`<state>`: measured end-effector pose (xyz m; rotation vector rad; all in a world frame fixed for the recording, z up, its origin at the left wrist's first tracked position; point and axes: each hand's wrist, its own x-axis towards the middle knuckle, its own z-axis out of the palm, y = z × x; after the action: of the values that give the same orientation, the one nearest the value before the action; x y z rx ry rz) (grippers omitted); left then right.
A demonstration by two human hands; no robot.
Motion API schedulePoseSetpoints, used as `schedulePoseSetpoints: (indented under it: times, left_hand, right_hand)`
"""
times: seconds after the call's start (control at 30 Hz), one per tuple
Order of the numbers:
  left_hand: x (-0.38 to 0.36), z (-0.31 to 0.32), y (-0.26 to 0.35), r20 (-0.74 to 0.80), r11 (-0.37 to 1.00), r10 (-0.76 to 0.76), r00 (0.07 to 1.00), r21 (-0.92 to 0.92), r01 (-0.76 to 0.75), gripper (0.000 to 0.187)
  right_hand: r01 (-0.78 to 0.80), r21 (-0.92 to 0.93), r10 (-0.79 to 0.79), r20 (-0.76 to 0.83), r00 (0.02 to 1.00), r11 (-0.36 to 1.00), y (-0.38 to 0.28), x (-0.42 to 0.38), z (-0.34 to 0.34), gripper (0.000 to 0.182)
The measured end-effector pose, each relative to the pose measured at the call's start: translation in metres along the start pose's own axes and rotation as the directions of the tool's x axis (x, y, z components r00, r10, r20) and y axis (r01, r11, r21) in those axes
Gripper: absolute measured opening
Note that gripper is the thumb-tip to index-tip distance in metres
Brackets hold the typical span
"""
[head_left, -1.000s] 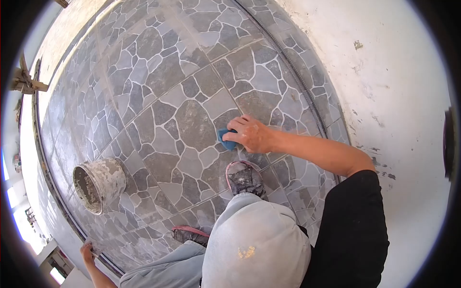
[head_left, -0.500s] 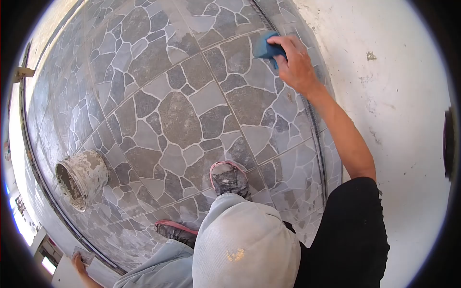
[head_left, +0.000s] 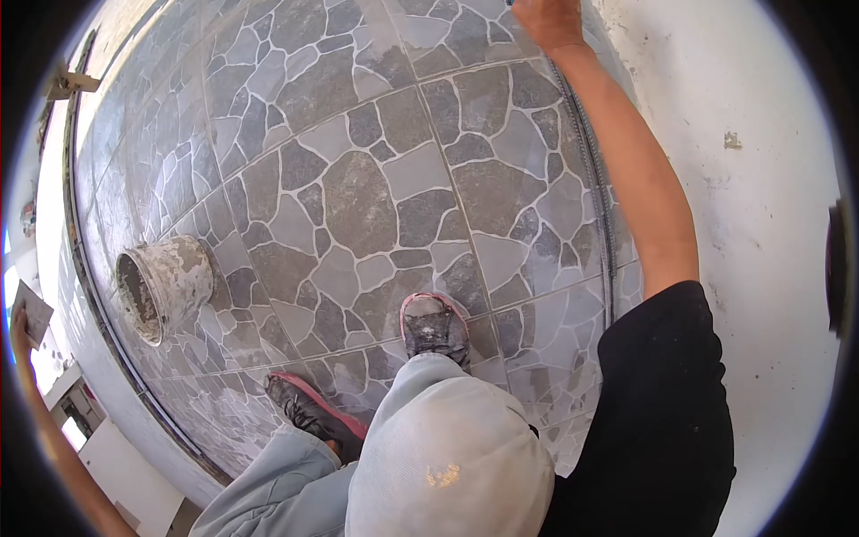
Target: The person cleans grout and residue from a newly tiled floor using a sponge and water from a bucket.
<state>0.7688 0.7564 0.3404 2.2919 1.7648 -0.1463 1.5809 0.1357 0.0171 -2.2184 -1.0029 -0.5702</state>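
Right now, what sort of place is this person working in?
Probably a tiling job on a building site: a freshly laid stone-pattern tile floor with pale grout lines, a mortar-crusted bucket standing on it, and a rough white plastered wall alongside.

Single head-worn view, fisheye, black vignette at corners; looks steeply down from above onto tiled floor [head_left: 376,197] and own knee [head_left: 447,447]; close range; white wall [head_left: 761,224] along right edge; right hand [head_left: 550,18] cropped at top; left hand [head_left: 22,322] at far left edge.

Black sleeve [head_left: 667,376], grey trousers [head_left: 447,456], pink-edged shoes [head_left: 434,327]
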Motion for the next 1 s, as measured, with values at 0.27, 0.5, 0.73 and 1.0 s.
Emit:
schedulePoseSetpoints:
  times: [0.27,0.5,0.73,1.0]
  left_hand:
    - [0.047,0.03,0.037,0.027,0.998,-0.064,0.998,-0.025,0.065,0.04]
    - [0.137,0.077,0.118,0.028,0.992,0.064,0.998,-0.109,-0.061,0.041]
    - [0.282,0.154,0.313,-0.111,0.891,0.329,0.938,-0.291,-0.348,0.042]
    - [0.326,0.401,0.518,-0.38,0.882,0.301,0.875,-0.238,-0.407,0.051]
  right_hand:
    - [-0.085,0.28,-0.155,0.732,0.663,0.956,-0.072,-0.281,-0.175,0.035]
    - [0.185,0.027,-0.18,0.409,0.894,0.982,0.01,-0.148,-0.03,0.033]
    - [-0.027,0.221,0.026,0.008,1.0,0.975,-0.048,0.05,-0.107,0.038]
    - [-0.781,0.562,0.746,0.636,0.198,-0.272,-0.11,-0.187,-0.266,0.05]
